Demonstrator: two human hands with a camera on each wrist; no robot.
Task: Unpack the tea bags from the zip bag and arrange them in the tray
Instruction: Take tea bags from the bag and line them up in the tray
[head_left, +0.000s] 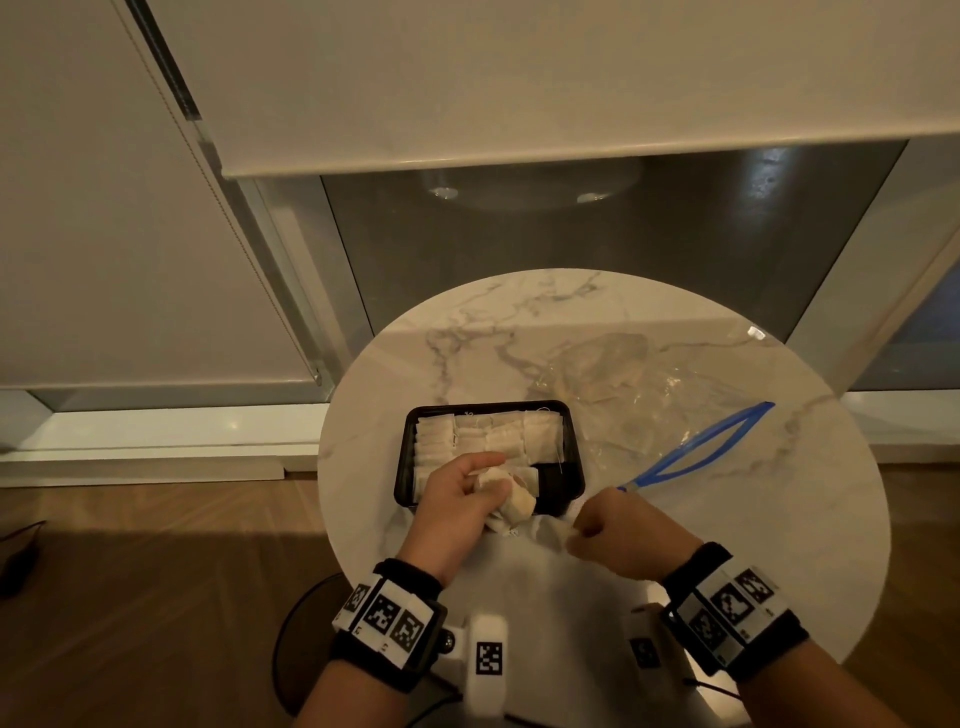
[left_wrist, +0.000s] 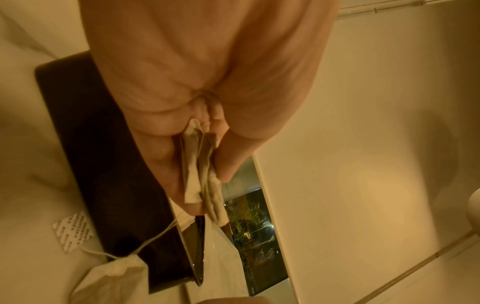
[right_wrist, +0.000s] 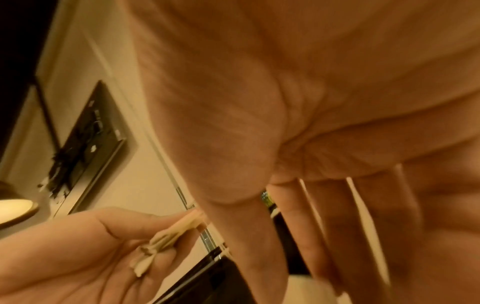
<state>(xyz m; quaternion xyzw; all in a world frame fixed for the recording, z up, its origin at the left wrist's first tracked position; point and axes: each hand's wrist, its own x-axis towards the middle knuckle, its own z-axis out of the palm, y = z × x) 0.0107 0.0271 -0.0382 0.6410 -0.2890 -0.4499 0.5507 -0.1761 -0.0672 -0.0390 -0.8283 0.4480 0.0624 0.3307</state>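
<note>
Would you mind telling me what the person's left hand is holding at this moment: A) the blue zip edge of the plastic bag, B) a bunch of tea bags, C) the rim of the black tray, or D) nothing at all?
B: the left hand has its fingers curled round a bunch of tea bags over the near edge of the black tray.
</note>
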